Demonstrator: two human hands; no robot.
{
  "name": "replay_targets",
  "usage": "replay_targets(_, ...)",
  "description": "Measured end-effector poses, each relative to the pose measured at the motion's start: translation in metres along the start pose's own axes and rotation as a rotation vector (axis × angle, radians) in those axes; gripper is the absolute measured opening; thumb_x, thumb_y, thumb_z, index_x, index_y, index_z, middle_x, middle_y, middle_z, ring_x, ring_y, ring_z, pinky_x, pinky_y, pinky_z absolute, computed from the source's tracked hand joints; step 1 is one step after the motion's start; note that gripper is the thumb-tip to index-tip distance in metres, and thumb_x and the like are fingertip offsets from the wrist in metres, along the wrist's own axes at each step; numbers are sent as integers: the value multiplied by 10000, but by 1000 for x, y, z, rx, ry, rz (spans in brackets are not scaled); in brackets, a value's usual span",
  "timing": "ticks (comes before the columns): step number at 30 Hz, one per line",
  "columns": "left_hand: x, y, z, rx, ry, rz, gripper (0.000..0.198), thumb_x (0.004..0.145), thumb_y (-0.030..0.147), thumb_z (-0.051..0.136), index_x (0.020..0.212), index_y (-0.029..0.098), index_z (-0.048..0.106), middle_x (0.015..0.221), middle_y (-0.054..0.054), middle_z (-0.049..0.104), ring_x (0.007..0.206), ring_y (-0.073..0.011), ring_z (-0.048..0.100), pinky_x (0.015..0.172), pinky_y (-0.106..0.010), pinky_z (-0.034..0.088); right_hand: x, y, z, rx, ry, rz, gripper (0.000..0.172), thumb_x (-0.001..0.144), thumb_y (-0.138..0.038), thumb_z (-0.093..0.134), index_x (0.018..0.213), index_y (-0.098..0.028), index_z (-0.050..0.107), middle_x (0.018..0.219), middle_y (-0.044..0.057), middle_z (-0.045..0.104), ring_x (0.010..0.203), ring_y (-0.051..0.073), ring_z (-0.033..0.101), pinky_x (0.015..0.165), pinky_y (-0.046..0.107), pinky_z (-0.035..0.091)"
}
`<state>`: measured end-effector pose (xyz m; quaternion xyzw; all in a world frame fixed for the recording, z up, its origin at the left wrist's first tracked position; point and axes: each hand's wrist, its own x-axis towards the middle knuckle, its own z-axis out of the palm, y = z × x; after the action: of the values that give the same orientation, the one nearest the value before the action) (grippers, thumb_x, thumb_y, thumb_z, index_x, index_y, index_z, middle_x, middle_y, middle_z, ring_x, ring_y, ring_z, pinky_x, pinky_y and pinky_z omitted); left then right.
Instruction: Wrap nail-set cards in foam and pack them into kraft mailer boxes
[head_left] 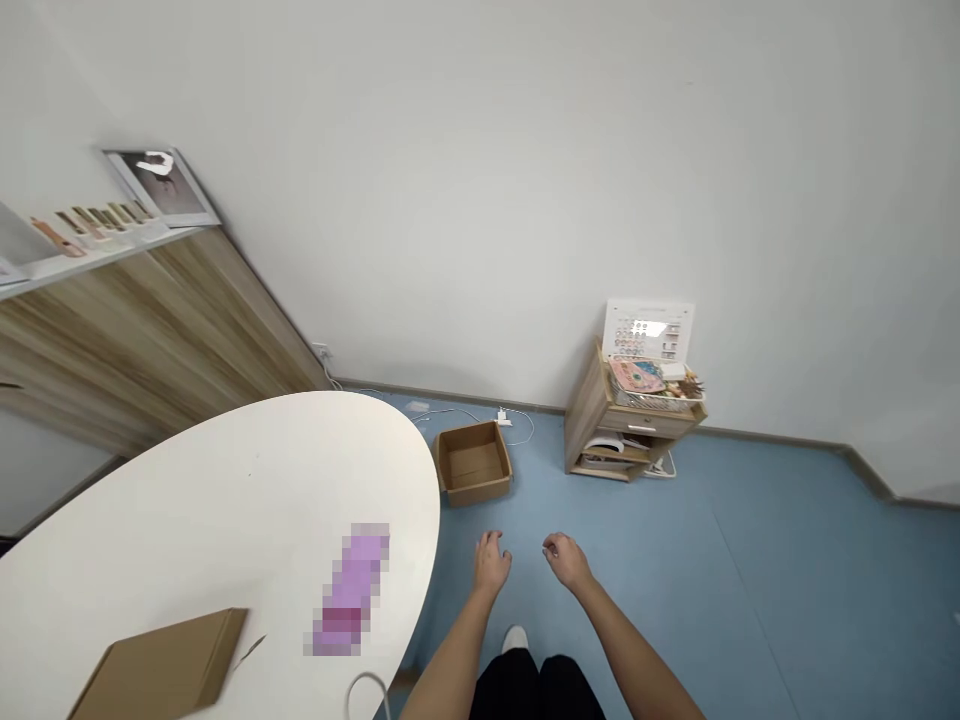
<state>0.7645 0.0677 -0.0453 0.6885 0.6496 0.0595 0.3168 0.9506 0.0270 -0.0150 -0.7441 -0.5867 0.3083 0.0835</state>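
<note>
My left hand (491, 563) is held out over the blue floor, its fingers apart and slightly bent, with nothing in it. To its right, my right hand (567, 562) hangs at about the same height, fingers loosely curled and no object showing in it. A gap of bare floor separates the two. Just beyond my left hand, an open brown cardboard box (472, 492) rests on the floor by the wall; neither hand touches it. The white oval table (300, 460) lies to the left of my left hand.
On the table are a flat cardboard box (161, 665) and a blurred-out purple item (352, 590). A small wooden cabinet (589, 420) stands against the wall, carrying a filled basket (652, 400). A white cable (529, 425) with a plug trails behind the floor box.
</note>
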Motion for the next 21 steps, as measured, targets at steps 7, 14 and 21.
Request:
replay_targets(7, 118, -50, 80, -20, 107, -208, 482, 793, 100, 500, 1274, 109, 526, 1341, -170, 552, 1263, -275, 504, 1076, -379, 352, 163, 42, 35, -174, -105, -126, 277, 863, -186, 498, 1047, -212, 705, 1098, 79, 696, 1069, 218, 624, 878, 289, 454)
replay_targets(14, 251, -160, 199, 41, 292, -186, 693, 738, 75, 509, 1417, 122, 379, 1516, -198, 355, 1389, -334, 355, 1091, -461, 353, 322, 106, 164, -285, -123, -392, 401, 829, -128, 473, 1174, -187, 669, 1194, 112, 666, 1172, 259, 555, 994, 352, 416)
replay_targets(21, 332, -231, 234, 277, 310, -109, 758, 726, 83, 516, 1451, 201, 330, 1545, -118, 329, 1450, -324, 203, 1138, -525, 240, 415, 123, 254, -337, -120, -508, 573, 835, -90, 413, 1397, -171, 484, 1419, 104, 516, 1393, 265, 313, 1136, 446, 236)
